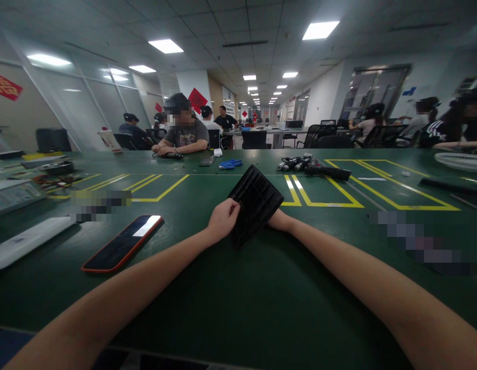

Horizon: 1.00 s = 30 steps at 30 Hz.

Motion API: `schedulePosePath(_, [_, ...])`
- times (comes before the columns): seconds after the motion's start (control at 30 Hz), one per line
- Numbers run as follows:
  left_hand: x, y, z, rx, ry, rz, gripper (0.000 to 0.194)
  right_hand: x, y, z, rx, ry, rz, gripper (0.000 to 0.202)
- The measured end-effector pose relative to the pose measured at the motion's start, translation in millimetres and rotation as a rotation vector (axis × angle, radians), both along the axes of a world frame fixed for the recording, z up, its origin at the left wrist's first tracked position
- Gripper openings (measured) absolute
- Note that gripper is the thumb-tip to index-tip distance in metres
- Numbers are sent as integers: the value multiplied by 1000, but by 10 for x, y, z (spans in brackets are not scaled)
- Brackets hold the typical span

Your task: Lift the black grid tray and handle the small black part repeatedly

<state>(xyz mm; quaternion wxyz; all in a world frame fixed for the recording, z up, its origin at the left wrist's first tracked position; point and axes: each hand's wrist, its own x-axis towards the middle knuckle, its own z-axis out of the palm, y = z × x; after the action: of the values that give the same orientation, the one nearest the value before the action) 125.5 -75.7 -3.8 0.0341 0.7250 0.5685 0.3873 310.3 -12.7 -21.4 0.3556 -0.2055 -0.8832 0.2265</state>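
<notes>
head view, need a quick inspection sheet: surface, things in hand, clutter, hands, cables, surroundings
Surface: green tabletop, marked with yellow lines
Things in hand: black gridded piece, held tilted; contact with the tabletop unclear
Clutter: orange-edged phone and white flat item at left; blue item and black-and-silver bundle farther off
Hands: left hand grips the piece's left side; right hand is at its lower right, fingers hidden behind it
Cables: thin tangle at far left may be wires; too blurred to confirm
Surroundings: seated person across the table, chairs, lit ceiling panels
</notes>
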Motion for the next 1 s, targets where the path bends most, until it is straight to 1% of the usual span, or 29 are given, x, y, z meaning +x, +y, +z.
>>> schedulePosePath(0.1, [-21, 16, 2, -42, -56, -26, 13, -9, 6, -10, -8, 13, 1, 23])
schedulePosePath(0.2, [-17, 67, 28, -105, -95, 4, 22, -25, 22, -31, -14, 31, 1, 25])
schedulePosePath(0.3, [-13, 95, 73, -124, -57, 27, 29, -34, 34, -47, -22, 30, -6, 26])
schedulePosePath(0.33, [-16, 95, 89, -120, -50, 18, 27, -34, 34, -48, -26, 25, -5, 27])
schedulePosePath(0.4, [-29, 89, 116, -117, -81, -46, 20, -30, 28, -42, -30, 17, -7, 27])
schedulePosePath(0.47, [-49, 91, 136, -156, -215, -109, 13, -20, 17, -29, -27, 1, -6, 28])
schedulePosePath(0.5, [-59, 97, 143, -203, -341, -118, 11, -14, 11, -23, -21, -7, -7, 29])
schedulePosePath(0.57, [-77, 119, 156, -326, -629, -92, 8, -5, 1, -14, -4, -25, -8, 32])
schedulePosePath(0.6, [-86, 131, 161, -381, -741, -74, 6, -2, -2, -12, 3, -25, -11, 33])
schedulePosePath(0.67, [-106, 148, 169, -450, -847, -61, 7, 0, -3, -11, 6, -11, -14, 35])
schedulePosePath(0.7, [-116, 152, 169, -460, -842, -61, 8, 0, -3, -9, 2, -2, -10, 35])
schedulePosePath(0.77, [-134, 150, 157, -434, -726, -87, 11, 0, -5, -2, -15, 11, 13, 36])
schedulePosePath(0.9, [-140, 137, 89, -275, -222, -181, 39, -15, -24, 10, -36, 2, 61, 32])
schedulePosePath(1.0, [-124, 146, 47, -172, 67, -143, 42, -46, -21, -13, 16, -11, 56, 30])
